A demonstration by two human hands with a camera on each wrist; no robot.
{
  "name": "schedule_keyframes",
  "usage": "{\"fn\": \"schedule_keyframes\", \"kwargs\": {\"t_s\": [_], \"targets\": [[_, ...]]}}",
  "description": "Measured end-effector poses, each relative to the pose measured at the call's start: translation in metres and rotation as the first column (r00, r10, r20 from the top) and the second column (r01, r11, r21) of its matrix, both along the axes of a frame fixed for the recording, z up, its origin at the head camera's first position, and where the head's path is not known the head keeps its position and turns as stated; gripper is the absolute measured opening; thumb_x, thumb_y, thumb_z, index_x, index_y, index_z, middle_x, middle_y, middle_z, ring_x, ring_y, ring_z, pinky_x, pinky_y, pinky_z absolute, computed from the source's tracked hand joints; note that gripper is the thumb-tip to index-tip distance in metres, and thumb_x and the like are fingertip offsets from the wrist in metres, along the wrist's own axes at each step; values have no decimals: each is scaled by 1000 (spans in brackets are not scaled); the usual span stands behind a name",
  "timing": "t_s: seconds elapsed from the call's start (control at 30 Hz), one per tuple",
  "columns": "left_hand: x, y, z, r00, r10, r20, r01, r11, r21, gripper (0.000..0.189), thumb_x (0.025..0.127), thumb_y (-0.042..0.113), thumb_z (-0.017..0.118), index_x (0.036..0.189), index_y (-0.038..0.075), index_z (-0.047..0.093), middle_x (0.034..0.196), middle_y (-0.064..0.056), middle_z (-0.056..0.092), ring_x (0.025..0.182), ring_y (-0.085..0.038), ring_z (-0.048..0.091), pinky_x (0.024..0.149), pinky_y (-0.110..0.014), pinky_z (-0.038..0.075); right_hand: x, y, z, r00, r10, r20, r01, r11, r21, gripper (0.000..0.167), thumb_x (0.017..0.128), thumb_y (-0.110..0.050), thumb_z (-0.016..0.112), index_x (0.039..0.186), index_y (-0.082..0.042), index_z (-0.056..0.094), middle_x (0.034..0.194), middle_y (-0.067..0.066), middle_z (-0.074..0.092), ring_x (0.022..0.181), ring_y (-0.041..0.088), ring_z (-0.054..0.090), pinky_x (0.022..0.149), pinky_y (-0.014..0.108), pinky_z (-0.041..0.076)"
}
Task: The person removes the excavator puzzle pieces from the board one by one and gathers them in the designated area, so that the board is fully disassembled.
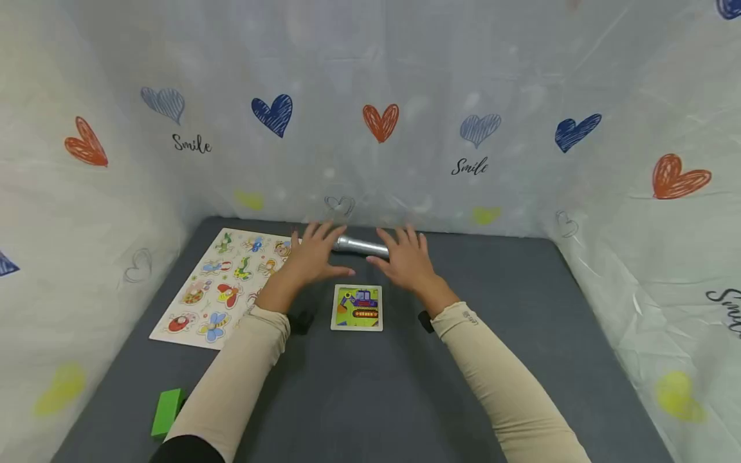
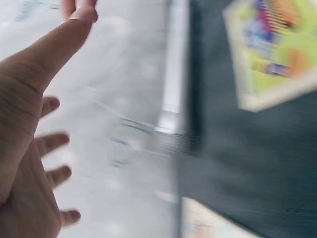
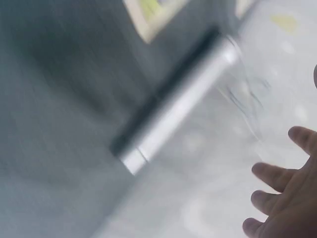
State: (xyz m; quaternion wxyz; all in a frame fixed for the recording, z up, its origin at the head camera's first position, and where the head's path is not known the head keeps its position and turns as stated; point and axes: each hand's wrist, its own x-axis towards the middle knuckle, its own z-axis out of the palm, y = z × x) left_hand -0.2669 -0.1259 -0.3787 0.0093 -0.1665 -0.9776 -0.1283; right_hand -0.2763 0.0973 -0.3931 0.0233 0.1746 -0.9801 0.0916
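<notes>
Along the table's far side: the silver cylinder (image 1: 365, 247) lay roughly crosswise between your hands, its right end hidden from the head view; whether it was a flashlight, you could not tell.
Left hand: your left hand (image 1: 307, 260) was released, fingers spread and holding nothing, near the cylinder's left end.
Right hand: your right hand (image 1: 412, 265) was also empty, fingers fanned; the right wrist view showed them apart from the cylinder.
Cylinder handling: its round, smooth-looking body probably could roll, so you did best to bring both hands in evenly, or draw them off evenly, without nudging one end.
Excavator puzzle: the excavator puzzle (image 1: 357, 308) lay on the table (image 1: 359, 399) nearer you, between your wrists; raised wrists were the safer choice there.
Insect board: your left forearm crossed over the insect board (image 1: 202, 292), so that sleeve likely needed clearance.
Green block: the green block (image 1: 168, 411) sat well apart, beside your left sleeve.
</notes>
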Motion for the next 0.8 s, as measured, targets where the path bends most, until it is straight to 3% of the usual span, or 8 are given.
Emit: {"fn": "schedule_keyframes", "kwargs": {"t_s": [0.17, 0.33, 0.57, 0.8], "targets": [[14, -13, -49, 994, -84, 75, 83, 996, 10, 91, 76, 48, 79, 150, 14, 38, 157, -12, 32, 145, -41, 20, 107, -74, 19, 5, -20, -45, 997, 64, 35, -63, 998, -20, 65, 95, -54, 53, 150, -24, 38, 151, 14, 39, 146, 37, 21, 116, 60, 16], [23, -21, -81, 979, -111, 170, 108, 994, 30, 73, 80, 42, 78, 142, 14, 50, 155, -10, 36, 143, -41, 26, 105, -72, 24, 9, -35, -74, 993, 110, 47, -110, 994, -2, 56, 94, -45, 60, 144, -23, 48, 149, 11, 41, 143, 33, 27, 116, 57, 19], [29, -27, -100, 961, -148, 233, 147, 989, 22, 62, 81, 43, 76, 137, 23, 57, 155, -7, 36, 143, -39, 25, 105, -71, 23, 11, -40, -85, 985, 158, 67, -159, 987, 11, 50, 94, -43, 61, 139, -22, 54, 147, 11, 44, 142, 34, 29, 114, 57, 21], [29, -30, -103, 958, -175, 226, 174, 984, 28, 60, 84, 44, 73, 139, 26, 56, 158, -7, 30, 145, -40, 19, 108, -71, 19, 11, -43, -89, 981, 181, 64, -182, 983, -3, 44, 93, -40, 63, 134, -24, 59, 145, 9, 46, 142, 33, 29, 114, 55, 23]]}}
